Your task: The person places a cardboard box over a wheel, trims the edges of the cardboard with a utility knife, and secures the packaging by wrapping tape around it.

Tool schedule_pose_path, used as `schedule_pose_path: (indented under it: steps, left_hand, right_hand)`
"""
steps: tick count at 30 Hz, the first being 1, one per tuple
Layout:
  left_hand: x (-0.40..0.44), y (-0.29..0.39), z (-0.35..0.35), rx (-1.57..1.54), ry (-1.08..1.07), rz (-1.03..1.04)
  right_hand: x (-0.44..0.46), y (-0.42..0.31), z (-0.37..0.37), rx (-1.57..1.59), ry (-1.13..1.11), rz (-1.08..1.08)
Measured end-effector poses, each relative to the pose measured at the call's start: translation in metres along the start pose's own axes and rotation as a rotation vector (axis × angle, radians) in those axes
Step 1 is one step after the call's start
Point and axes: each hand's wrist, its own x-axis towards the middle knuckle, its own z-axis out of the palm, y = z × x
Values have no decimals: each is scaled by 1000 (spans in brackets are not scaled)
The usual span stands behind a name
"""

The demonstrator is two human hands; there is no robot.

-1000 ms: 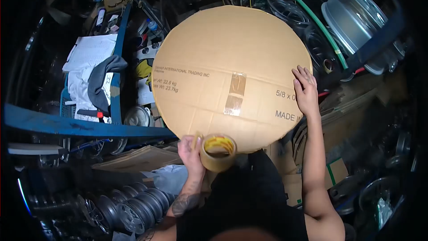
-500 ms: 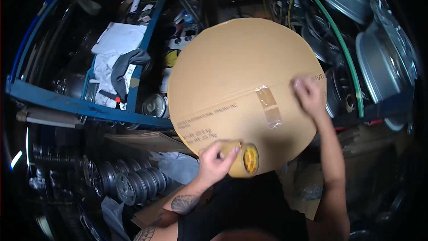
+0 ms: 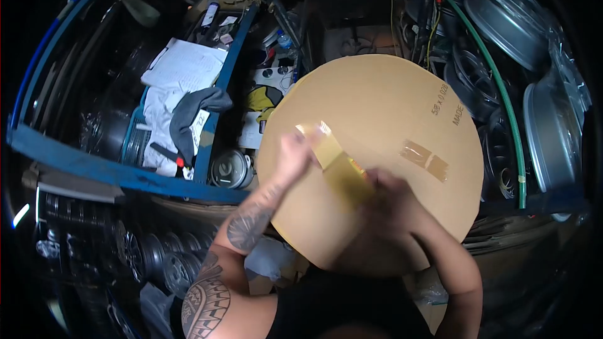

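Observation:
A large round cardboard disc (image 3: 377, 100) lies in front of me, printed with text near its right edge and bearing a patch of brown tape (image 3: 425, 161). My left hand (image 3: 295, 154), over the disc's left part, pinches the free end of a tape strip. From there the strip (image 3: 326, 150) stretches to the tape roll (image 3: 352, 182), which is blurred by motion. My right hand (image 3: 392, 198) is closed on the roll, its fingers partly smeared and in shadow.
A blue metal rack (image 3: 125, 163) at the left holds papers (image 3: 185, 63), a grey cloth (image 3: 188, 119) and a red-and-black tool. Silvery wheel rims (image 3: 512, 22) stand at the right beside a green hose (image 3: 496, 75). More rims (image 3: 179, 270) lie lower left.
The disc has turned, so its print and tape patch have shifted. My right hand has come from the disc's right side to the roll. A strip now spans between my hands.

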Motion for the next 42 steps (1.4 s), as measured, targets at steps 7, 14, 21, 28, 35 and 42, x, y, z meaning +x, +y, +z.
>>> schedule_pose_path:
  steps: [7, 14, 21, 28, 35, 42]
  left_hand:
    - [206, -159, -133, -302, 346, -225]
    - [129, -252, -134, -827, 333, -498]
    - [134, -218, -139, -927, 57, -540]
    - [142, -121, -116, -610, -407, -696]
    - [200, -123, -97, -120, -473, -603]
    - [154, -76, -12, 1005, -85, 408]
  right_hand:
    - [190, -24, 19, -75, 23, 342]
    - [203, -19, 17, -324, -184, 387]
    - [33, -30, -112, -497, 59, 461]
    - [-150, -24, -165, -427, 527, 683]
    - [-187, 7, -154, -413, 626, 589]
    - [-182, 13, -152, -487, 604, 651]
